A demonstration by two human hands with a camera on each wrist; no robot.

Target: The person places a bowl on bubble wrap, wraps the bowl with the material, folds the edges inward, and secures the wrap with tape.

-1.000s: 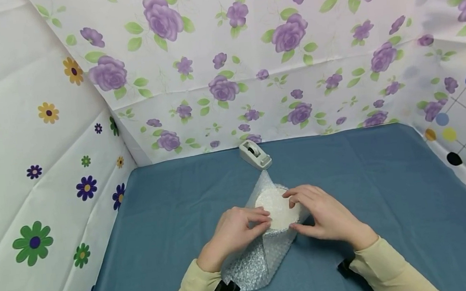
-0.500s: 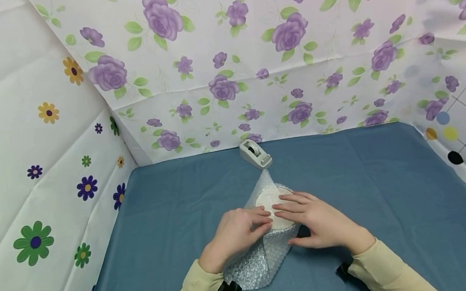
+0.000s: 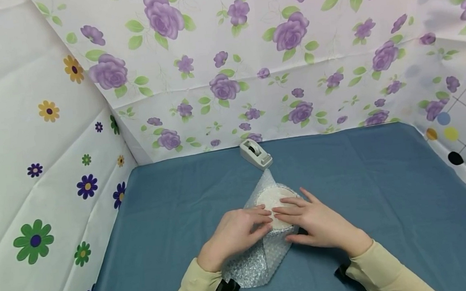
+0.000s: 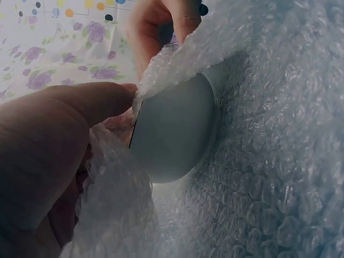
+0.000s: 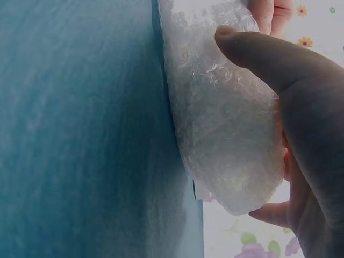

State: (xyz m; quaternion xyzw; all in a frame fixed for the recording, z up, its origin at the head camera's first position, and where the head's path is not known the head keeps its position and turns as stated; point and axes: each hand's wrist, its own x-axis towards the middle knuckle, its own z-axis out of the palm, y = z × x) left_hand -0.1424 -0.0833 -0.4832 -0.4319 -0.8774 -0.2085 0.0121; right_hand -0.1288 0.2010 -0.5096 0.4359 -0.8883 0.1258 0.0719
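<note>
A pale round bowl-like object (image 3: 269,198) lies in a sheet of bubble wrap (image 3: 248,268) at the table's middle front. My left hand (image 3: 236,231) pinches the wrap along the object's left side, thumb on one face and fingers behind. In the left wrist view the object's smooth curved side (image 4: 174,129) shows inside the open fold. My right hand (image 3: 325,222) spreads its fingers across the wrapped top, its thumb lying against the near side. The right wrist view shows that thumb straight along the bubble wrap (image 5: 226,118). The object's underside is hidden.
A white tape dispenser (image 3: 256,154) stands behind the wrap, near the back of the blue tablecloth (image 3: 172,205). One corner of the wrap points up towards it. A floral sheet (image 3: 194,75) hangs behind the table, with other patterned sheets at both sides.
My right hand has moved from the object's right edge to the left, laying its fingers out flatter over the top. The left hand has stayed in place.
</note>
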